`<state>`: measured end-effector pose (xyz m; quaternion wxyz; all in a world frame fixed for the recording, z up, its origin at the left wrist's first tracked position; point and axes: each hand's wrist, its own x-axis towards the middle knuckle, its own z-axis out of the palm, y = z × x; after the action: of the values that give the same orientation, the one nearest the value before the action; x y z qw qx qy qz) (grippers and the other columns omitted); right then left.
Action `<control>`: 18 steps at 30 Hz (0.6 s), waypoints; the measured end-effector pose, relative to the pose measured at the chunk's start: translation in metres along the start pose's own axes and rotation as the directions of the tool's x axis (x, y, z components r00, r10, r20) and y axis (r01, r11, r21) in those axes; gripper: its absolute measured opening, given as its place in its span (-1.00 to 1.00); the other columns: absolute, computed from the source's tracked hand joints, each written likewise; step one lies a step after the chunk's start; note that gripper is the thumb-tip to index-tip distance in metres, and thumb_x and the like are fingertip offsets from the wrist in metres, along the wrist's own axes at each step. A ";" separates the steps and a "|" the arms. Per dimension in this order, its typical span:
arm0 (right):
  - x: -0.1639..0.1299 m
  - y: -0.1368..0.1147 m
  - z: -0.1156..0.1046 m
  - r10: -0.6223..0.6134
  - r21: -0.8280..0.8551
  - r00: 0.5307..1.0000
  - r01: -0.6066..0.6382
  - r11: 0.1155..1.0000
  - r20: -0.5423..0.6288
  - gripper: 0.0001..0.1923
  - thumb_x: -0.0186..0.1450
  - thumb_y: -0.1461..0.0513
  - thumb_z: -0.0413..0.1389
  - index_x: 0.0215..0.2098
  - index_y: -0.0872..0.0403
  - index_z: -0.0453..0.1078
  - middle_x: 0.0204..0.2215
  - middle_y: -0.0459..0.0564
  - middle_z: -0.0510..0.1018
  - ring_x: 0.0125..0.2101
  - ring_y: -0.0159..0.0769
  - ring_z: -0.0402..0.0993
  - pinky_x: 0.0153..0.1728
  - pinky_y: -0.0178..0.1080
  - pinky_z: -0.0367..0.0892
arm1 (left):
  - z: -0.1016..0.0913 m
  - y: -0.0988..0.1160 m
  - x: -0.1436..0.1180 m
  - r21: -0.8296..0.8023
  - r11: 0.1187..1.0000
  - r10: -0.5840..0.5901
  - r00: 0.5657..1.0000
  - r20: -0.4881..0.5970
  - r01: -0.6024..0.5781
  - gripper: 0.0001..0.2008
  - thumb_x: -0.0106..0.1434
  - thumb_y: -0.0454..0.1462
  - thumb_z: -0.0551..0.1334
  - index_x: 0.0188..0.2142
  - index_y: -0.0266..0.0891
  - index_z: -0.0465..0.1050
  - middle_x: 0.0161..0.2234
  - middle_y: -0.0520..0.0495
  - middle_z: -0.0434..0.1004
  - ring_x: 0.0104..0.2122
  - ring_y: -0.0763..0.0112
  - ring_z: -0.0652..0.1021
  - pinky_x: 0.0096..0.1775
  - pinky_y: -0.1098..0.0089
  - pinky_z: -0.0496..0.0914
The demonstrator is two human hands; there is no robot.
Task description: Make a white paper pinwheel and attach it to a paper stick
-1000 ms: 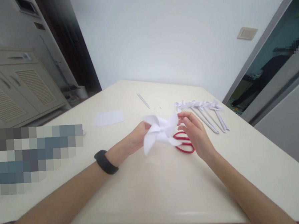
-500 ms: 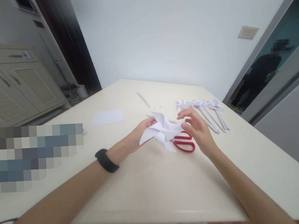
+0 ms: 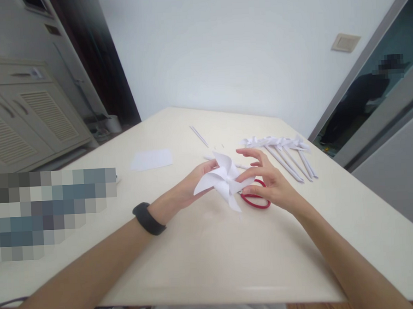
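A white paper pinwheel (image 3: 224,180) with curled blades is held above the table by my left hand (image 3: 194,185). Its blades hide most of that hand's fingertips. My right hand (image 3: 268,181) has its thumb and index finger around the pinwheel's right blade, close to the centre, with the other fingers raised and spread. Red-handled scissors (image 3: 261,206) lie on the table behind the pinwheel, partly covered by it and by my right hand.
On the white table (image 3: 205,260), several finished paper pinwheels (image 3: 285,143) on rolled sticks lie at the back right. Paper sheets (image 3: 151,159) rest at the left, thin paper sticks (image 3: 199,136) further back. A person (image 3: 358,100) is beyond the doorway at right.
My right hand has shifted left, its thumb and index finger moving from the blade's outer tip in toward the pinwheel's centre. My left hand keeps its hold.
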<state>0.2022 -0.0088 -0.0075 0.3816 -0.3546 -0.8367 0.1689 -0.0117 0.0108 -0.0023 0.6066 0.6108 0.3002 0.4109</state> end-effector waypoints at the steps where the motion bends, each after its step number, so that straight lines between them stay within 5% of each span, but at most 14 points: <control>1: 0.000 0.000 0.000 -0.001 -0.010 1.000 0.001 1.000 0.003 -0.88 0.17 0.12 0.21 -0.30 -0.11 0.51 0.20 -0.09 0.16 0.22 -0.10 0.04 0.14 0.06 0.11 | -0.001 -0.003 0.003 -0.023 0.999 -0.025 0.997 0.068 0.026 -0.65 -0.10 -0.19 0.40 -0.28 -0.17 0.45 -0.25 -0.11 0.52 -0.13 0.11 0.50 -0.18 0.28 0.38; 4: 0.000 -0.002 0.002 0.005 -0.029 1.000 -0.005 1.000 0.015 -0.90 0.20 0.13 0.19 -0.31 -0.11 0.52 0.21 -0.10 0.17 0.22 -0.12 0.03 0.14 0.06 0.10 | -0.007 -0.014 0.012 -0.076 0.995 -0.045 0.983 0.178 0.059 -0.72 0.02 -0.20 0.34 -0.24 -0.16 0.45 -0.26 -0.09 0.53 -0.19 0.16 0.52 -0.26 0.35 0.37; 13: 0.000 -0.007 0.008 0.025 -0.017 1.000 -0.025 1.000 -0.001 -0.90 0.24 0.16 0.15 -0.38 -0.07 0.52 0.17 -0.12 0.23 0.20 -0.13 0.05 0.15 0.00 0.06 | -0.009 -0.024 0.017 -0.069 0.997 -0.028 0.974 0.224 0.044 -0.69 0.05 -0.27 0.32 -0.16 -0.18 0.42 -0.27 -0.05 0.53 -0.32 0.30 0.53 -0.30 0.39 0.38; 18: -0.001 -0.008 0.003 0.031 0.151 0.999 -0.027 0.988 -0.020 -0.90 0.23 0.12 0.15 -0.36 -0.06 0.48 0.16 -0.11 0.24 0.20 -0.14 0.06 0.18 -0.06 0.02 | -0.010 -0.024 0.017 -0.062 0.996 -0.049 0.964 0.261 0.068 -0.71 0.05 -0.26 0.32 -0.19 -0.17 0.42 -0.30 -0.04 0.52 -0.32 0.30 0.52 -0.28 0.39 0.38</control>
<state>0.1967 -0.0150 -0.0049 0.4143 -0.3387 -0.8119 0.2331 -0.0091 0.0326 -0.0247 0.6736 0.6285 0.2215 0.3197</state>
